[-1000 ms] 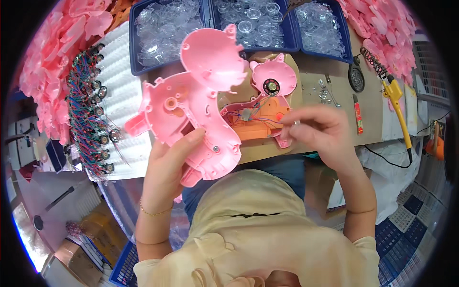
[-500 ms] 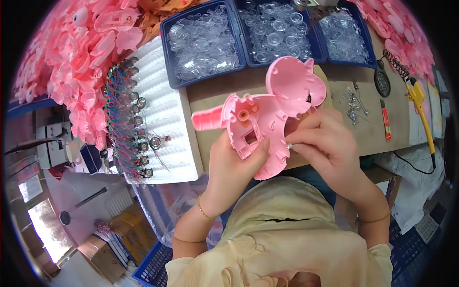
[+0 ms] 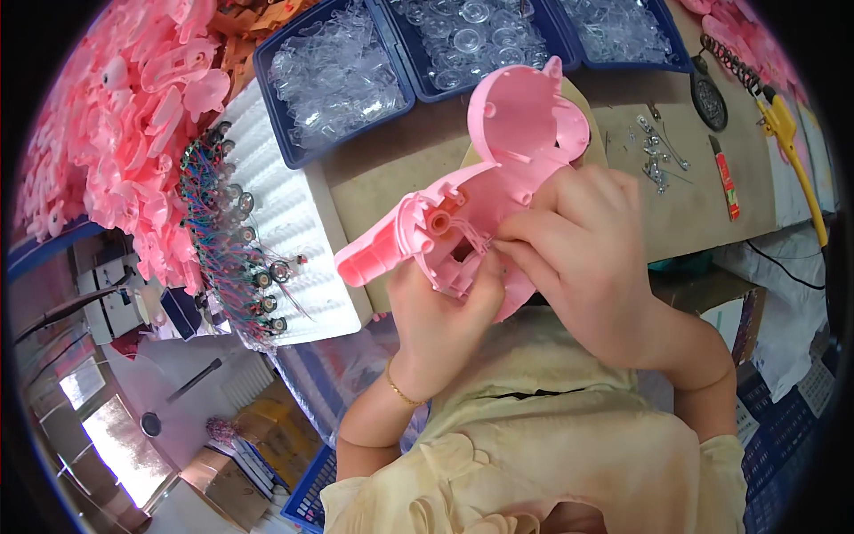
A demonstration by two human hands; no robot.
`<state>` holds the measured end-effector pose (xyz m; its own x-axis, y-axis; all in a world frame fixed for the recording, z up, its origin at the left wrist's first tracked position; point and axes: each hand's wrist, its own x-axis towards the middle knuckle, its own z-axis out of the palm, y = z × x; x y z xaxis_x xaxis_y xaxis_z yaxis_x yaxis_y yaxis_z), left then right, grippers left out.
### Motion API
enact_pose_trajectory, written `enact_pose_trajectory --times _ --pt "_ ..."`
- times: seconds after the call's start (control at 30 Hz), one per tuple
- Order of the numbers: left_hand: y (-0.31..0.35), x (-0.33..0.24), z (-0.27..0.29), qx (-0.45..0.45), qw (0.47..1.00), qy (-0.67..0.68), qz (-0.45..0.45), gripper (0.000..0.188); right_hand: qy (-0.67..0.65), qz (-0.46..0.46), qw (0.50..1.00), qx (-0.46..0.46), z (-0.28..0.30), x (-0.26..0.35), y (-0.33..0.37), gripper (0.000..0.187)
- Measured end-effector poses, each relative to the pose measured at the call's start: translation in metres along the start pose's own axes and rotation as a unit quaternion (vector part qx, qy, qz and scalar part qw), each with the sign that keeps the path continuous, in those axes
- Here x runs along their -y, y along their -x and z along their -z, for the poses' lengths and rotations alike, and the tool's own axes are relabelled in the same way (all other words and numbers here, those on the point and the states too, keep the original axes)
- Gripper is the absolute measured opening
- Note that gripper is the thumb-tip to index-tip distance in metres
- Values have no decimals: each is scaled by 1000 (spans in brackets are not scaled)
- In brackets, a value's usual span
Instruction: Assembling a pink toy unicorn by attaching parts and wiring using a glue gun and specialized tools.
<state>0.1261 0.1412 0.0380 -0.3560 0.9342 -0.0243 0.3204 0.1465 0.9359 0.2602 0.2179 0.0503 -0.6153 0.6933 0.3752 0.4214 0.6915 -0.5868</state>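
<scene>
A pink plastic toy shell half, hollow side up, is in front of me above the table edge. Its ribbed, deeper pink handle points to the left, and a rounded cup-shaped end lies at the far right. My left hand grips the shell's near left side, thumb over the rim. Inside, close to that thumb, is an orange-pink insert with a round hole. My right hand reaches into the shell, thumb and forefinger pinched together by the left thumb tip. Whatever they pinch is too small to name.
Blue trays of clear plastic parts line the back. White foam with wired round components and a heap of pink shells are at left. Small metal parts, a red cutter and a yellow corded tool lie right.
My right hand has moved left, from the shell's near right edge to its inside beside my left thumb. The shell has tilted, its handle now pointing lower. The whole view has shifted somewhat.
</scene>
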Motion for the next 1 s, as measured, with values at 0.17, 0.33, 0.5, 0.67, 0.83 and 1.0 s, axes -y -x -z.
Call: enact_pose_trajectory --times 0.17,0.33,0.5,0.67,0.83,1.0 --pt "0 1 -2 -33 999 -4 -40 22 8 7 999 -47 -10 2 4 20" --pt "2 0 0 -22 1000 -12 -3 24 -54 -35 997 -43 -9 -2 4 18" --pt "1 4 -3 -38 998 -32 -36 25 -2 -14 999 -41 -10 -3 3 14" --pt "1 6 -6 -58 995 -51 -68 25 12 -18 999 -39 -10 0 4 11" --pt "2 6 -4 -62 993 -82 -61 22 24 -17 999 -43 -10 1 6 9" --pt "1 -4 -5 -58 998 -31 17 19 -19 -28 998 -53 -11 0 6 15"
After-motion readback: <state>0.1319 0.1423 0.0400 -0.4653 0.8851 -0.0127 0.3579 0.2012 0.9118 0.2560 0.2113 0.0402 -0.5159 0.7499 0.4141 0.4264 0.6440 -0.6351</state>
